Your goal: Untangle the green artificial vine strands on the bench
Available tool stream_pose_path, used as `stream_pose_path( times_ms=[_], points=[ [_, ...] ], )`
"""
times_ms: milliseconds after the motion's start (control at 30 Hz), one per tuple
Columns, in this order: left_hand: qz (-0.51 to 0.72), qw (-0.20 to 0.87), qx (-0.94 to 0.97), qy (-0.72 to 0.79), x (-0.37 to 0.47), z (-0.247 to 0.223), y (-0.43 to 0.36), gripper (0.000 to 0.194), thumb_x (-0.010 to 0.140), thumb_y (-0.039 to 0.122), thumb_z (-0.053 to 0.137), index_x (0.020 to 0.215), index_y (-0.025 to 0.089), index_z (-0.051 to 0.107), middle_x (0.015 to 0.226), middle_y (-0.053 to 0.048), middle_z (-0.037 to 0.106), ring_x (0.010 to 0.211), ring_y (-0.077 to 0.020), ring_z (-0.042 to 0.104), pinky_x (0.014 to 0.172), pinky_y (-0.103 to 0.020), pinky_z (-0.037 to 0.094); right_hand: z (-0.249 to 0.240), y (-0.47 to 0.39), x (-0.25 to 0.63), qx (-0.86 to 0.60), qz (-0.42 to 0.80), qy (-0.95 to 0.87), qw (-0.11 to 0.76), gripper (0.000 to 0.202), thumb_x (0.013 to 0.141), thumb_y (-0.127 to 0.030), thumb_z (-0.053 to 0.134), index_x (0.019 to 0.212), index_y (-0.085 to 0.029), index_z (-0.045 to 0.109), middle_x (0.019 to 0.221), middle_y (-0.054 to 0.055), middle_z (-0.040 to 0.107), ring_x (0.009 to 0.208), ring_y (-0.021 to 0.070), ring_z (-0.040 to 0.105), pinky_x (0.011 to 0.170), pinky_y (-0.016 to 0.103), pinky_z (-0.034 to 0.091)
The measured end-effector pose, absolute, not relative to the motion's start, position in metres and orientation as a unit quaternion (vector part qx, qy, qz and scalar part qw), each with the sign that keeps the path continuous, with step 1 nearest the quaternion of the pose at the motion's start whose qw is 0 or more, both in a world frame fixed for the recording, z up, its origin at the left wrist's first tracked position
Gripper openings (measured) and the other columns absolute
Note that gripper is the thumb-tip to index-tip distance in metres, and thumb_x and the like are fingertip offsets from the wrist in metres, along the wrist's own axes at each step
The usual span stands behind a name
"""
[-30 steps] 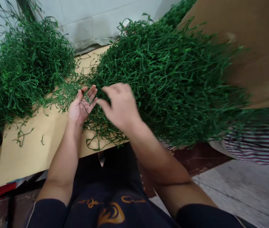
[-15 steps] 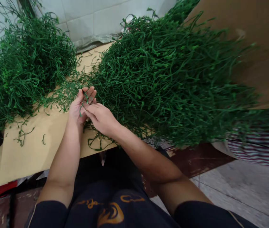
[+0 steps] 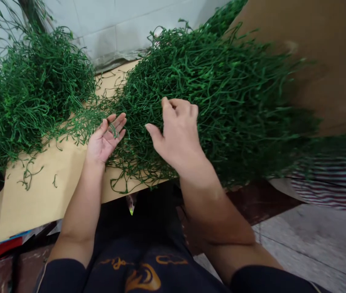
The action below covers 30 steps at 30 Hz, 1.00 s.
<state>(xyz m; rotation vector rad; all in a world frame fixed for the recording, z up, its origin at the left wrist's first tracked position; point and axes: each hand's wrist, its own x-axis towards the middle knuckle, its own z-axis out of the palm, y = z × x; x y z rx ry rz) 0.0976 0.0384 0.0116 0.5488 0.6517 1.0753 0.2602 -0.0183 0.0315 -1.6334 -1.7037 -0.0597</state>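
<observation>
Left hand: left hand lay palm up and spread open at the near edge of the big heap, a few thin green strands resting loose across its fingers, none pinched.
Right hand: right hand was raised over the big heap of green stems, fingers curled downward into the tangle and thumb stuck out toward the left hand; whether it had closed on any stem could not be told.
Stems against hands: the big heap ran from just beside the left fingertips, under the right hand, and away to the right; the two hands were apart.
Change: half a second earlier the right hand's fingers had been touching the left palm; it had since lifted off and moved right, onto the heap, while the left hand had stayed in place.
Surface: tan tabletop carried the heaps and a few stray bits.
Further out: second green heap sat well apart to the left; brown cardboard stood at the right.
</observation>
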Motion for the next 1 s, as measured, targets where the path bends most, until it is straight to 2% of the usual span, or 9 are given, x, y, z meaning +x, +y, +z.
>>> stream_pose_path(
  times_ms=[133, 233, 333, 433, 633, 833, 1000],
  points=[
    [0.476, 0.785, 0.271, 0.288, 0.106, 0.011, 0.034, 0.03, 0.094, 0.028, 0.036, 0.092, 0.017, 0.064, 0.115, -0.006, 0.066, 0.123, -0.0188, 0.052, 0.1, -0.035, 0.044, 0.032, -0.014, 0.236, -0.6, 0.05, -0.728, 0.329, 0.035, 0.087, -0.04, 0.047, 0.104, -0.011, 0.057, 0.102, 0.017, 0.057, 0.099, 0.0283, 0.049, 0.086, 0.044, 0.04],
    [0.472, 0.785, 0.273, 0.293, 0.107, 0.008, 0.033, 0.028, 0.093, 0.027, 0.039, 0.087, 0.017, 0.065, 0.115, -0.007, 0.066, 0.123, -0.0197, 0.053, 0.101, -0.036, 0.044, 0.031, -0.008, 0.22, -0.587, 0.116, -0.749, 0.284, 0.029, 0.09, -0.032, 0.04, 0.096, -0.011, 0.059, 0.097, 0.015, 0.062, 0.089, 0.0232, 0.055, 0.079, 0.036, 0.041],
    [0.491, 0.771, 0.276, 0.296, 0.106, 0.007, 0.036, 0.028, 0.093, 0.026, 0.038, 0.089, 0.017, 0.064, 0.111, -0.006, 0.067, 0.122, -0.0183, 0.053, 0.099, -0.034, 0.045, 0.027, -0.003, 0.218, -0.587, 0.122, -0.751, 0.276, 0.027, 0.092, -0.024, 0.036, 0.089, -0.013, 0.06, 0.095, 0.012, 0.065, 0.086, 0.02, 0.057, 0.075, 0.031, 0.038],
    [0.524, 0.753, 0.256, 0.305, 0.105, 0.006, 0.041, 0.032, 0.094, 0.026, 0.034, 0.088, 0.017, 0.064, 0.103, -0.006, 0.069, 0.118, -0.0162, 0.056, 0.096, -0.029, 0.047, 0.023, -0.004, 0.221, -0.583, 0.115, -0.76, 0.264, 0.03, 0.092, -0.026, 0.034, 0.082, -0.014, 0.06, 0.087, 0.01, 0.065, 0.079, 0.0189, 0.056, 0.071, 0.03, 0.036],
    [0.558, 0.718, 0.247, 0.334, 0.104, 0.006, 0.044, 0.039, 0.093, 0.011, 0.028, 0.084, 0.018, 0.066, 0.077, 0.0, 0.067, 0.091, -0.0082, 0.066, 0.081, -0.019, 0.052, 0.017, -0.009, 0.221, -0.568, 0.136, -0.769, 0.261, 0.031, 0.092, -0.03, 0.037, 0.078, -0.014, 0.06, 0.084, 0.009, 0.064, 0.077, 0.017, 0.054, 0.071, 0.028, 0.035],
    [0.564, 0.698, 0.202, 0.393, 0.107, 0.007, 0.046, 0.028, 0.091, 0.013, 0.04, 0.078, 0.017, 0.065, 0.062, 0.003, 0.062, 0.059, -0.0045, 0.061, 0.061, -0.014, 0.048, 0.018, -0.013, 0.223, -0.556, 0.125, -0.778, 0.265, 0.031, 0.092, -0.025, 0.035, 0.075, -0.014, 0.058, 0.078, 0.008, 0.062, 0.075, 0.0162, 0.052, 0.069, 0.027, 0.033],
    [0.577, 0.676, 0.193, 0.415, 0.108, 0.002, 0.047, 0.022, 0.088, 0.011, 0.044, 0.083, 0.018, 0.065, 0.066, 0.003, 0.066, 0.06, -0.0052, 0.062, 0.058, -0.015, 0.046, 0.02, -0.024, 0.22, -0.547, 0.123, -0.792, 0.242, 0.03, 0.091, -0.023, 0.035, 0.073, -0.015, 0.057, 0.074, 0.008, 0.061, 0.074, 0.0175, 0.051, 0.069, 0.029, 0.033]
  ],
)
